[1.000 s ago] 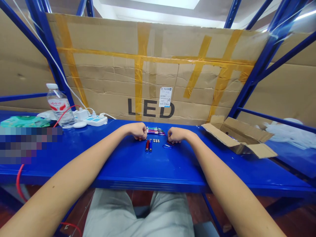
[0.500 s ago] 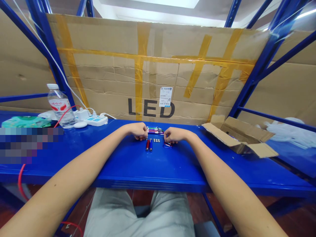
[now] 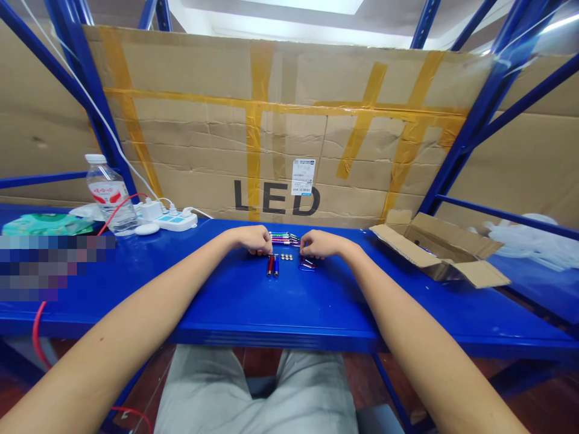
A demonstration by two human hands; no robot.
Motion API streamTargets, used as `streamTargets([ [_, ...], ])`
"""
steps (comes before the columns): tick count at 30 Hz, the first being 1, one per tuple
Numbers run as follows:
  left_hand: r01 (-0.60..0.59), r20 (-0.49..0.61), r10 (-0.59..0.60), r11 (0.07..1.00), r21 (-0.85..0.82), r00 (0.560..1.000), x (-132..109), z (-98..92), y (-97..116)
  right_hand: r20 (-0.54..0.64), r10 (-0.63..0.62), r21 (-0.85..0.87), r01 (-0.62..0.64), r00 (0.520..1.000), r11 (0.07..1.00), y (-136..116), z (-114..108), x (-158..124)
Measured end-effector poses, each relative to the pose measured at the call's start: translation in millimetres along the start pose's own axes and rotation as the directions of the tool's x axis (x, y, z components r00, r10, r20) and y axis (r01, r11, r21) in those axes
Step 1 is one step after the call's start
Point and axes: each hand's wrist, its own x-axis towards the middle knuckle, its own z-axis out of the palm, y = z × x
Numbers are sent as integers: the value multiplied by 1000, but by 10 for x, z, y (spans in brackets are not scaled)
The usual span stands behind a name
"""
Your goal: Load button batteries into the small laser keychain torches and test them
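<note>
On the blue table, a red tube (image 3: 270, 266) and a blue tube (image 3: 276, 266) lie side by side. My left hand (image 3: 256, 240) is closed just above the red tube; what its fingers hold, if anything, is too small to make out. Several small silver round pieces (image 3: 286, 257) sit right of the tubes. Behind them is a row of coloured metallic tubes (image 3: 283, 239). My right hand (image 3: 316, 245), fingers pressed together, rests just behind red and blue carabiner-like clips (image 3: 307, 266); its fingertips are partly hidden.
An open cardboard box (image 3: 420, 247) stands at the right, with plastic bags (image 3: 529, 238) beyond it. At the left are a water bottle (image 3: 110, 196), a white power strip (image 3: 176, 221) and a green packet (image 3: 47, 223). A large cardboard sheet (image 3: 194, 144) closes the back.
My right hand has lifted slightly away from the clips, showing more of them. My left hand has shifted very slightly right.
</note>
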Motion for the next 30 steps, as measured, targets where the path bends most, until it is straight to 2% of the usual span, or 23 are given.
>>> streamTargets([
  [11,9,61,-13,998,69,998,0,-21,15,20,11,-9,-11,1000,1000,-6,-2,-3],
  [17,5,58,-11,994,112,998,0,-7,30,27,5,-5,-4,1000,1000,16,4,16],
  [26,3,63,-5,1000,24,998,-61,-79,43,15,-21,2,21,1000,1000,21,-2,10],
  [30,55,138,-57,998,19,989,-114,-100,80,-25,-40,-25,39,999,999,12,-4,16],
])
